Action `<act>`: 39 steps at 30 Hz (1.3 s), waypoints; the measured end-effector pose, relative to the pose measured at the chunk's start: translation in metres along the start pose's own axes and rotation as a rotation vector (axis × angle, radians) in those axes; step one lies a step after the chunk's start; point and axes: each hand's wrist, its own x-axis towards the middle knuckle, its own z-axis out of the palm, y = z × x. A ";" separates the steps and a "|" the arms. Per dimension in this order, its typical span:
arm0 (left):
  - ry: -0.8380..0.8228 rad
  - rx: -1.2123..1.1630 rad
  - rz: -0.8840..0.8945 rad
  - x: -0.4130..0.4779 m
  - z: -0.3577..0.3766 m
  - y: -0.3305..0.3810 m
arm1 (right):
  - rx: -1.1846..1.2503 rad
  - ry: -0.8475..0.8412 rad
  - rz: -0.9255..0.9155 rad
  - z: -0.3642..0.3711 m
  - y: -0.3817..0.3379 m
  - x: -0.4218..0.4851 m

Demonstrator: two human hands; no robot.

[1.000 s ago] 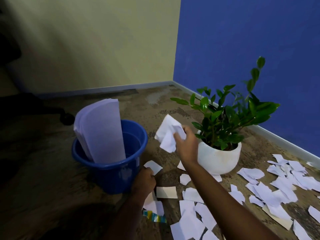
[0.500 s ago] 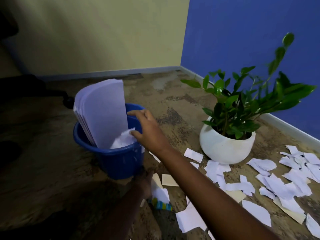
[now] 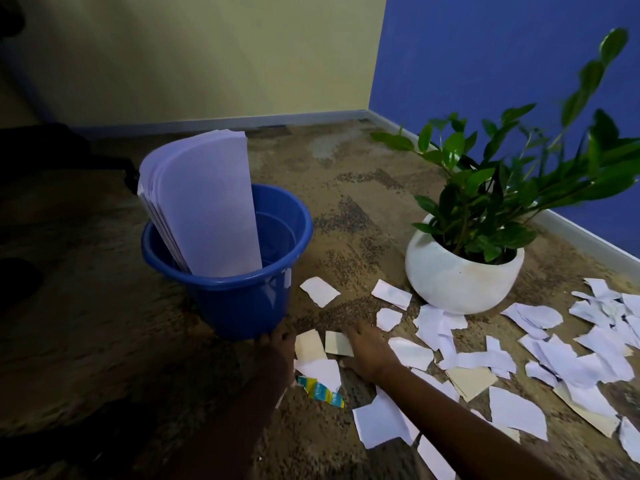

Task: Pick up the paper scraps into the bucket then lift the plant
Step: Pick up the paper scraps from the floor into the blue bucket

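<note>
A blue bucket (image 3: 242, 303) stands on the carpet with a tall sheaf of white paper (image 3: 204, 209) leaning inside it. To its right is the green plant (image 3: 485, 188) in a round white pot (image 3: 460, 278). White and beige paper scraps (image 3: 540, 355) litter the floor in front of and to the right of the pot. My right hand (image 3: 367, 348) lies low on the carpet, fingers stretched onto a beige scrap (image 3: 337, 342). My left hand (image 3: 277, 344) rests on the floor at the bucket's base, touching another beige scrap (image 3: 308, 344) and holding nothing.
A scrap with a yellow and teal print (image 3: 320, 389) lies between my forearms. A cream wall and a blue wall meet in the corner behind. A dark chair base (image 3: 69, 150) sits at the far left.
My right hand left the bucket's rim, where it had let white scraps go, and came down to the carpet onto the beige scrap. My left hand stayed by the bucket's base.
</note>
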 end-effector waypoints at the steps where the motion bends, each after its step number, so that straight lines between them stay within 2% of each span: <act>1: -0.003 -0.048 -0.017 -0.001 0.002 -0.002 | -0.007 0.002 0.016 0.003 0.001 0.000; 8: -0.057 -0.105 -0.099 0.001 0.003 -0.014 | 0.236 -0.016 0.179 -0.002 0.003 0.010; 13: -0.037 -0.686 -0.134 0.007 -0.009 -0.018 | 0.442 0.025 0.237 -0.002 0.001 0.016; 16: -0.101 -0.805 -0.123 0.012 -0.015 -0.021 | 0.616 0.057 0.234 -0.012 -0.007 0.023; 18: -0.166 -0.748 -0.069 0.009 -0.011 -0.019 | 0.656 0.013 0.183 -0.015 -0.017 0.026; 20: -0.198 -0.654 0.009 0.004 -0.002 -0.015 | 0.587 -0.030 0.119 -0.010 -0.027 0.031; 23: -0.140 -0.610 0.090 -0.003 0.011 -0.008 | 0.437 -0.056 0.089 -0.002 -0.039 0.034; 29: -0.039 -0.549 0.080 -0.005 0.017 0.000 | 0.320 -0.025 0.098 0.010 -0.042 0.040; 36: 0.016 -0.500 0.142 -0.004 0.017 0.012 | 0.613 0.130 0.183 0.005 -0.024 0.036; 39: -0.036 -0.476 0.176 -0.005 0.009 0.015 | 0.675 0.091 0.219 -0.004 -0.005 0.033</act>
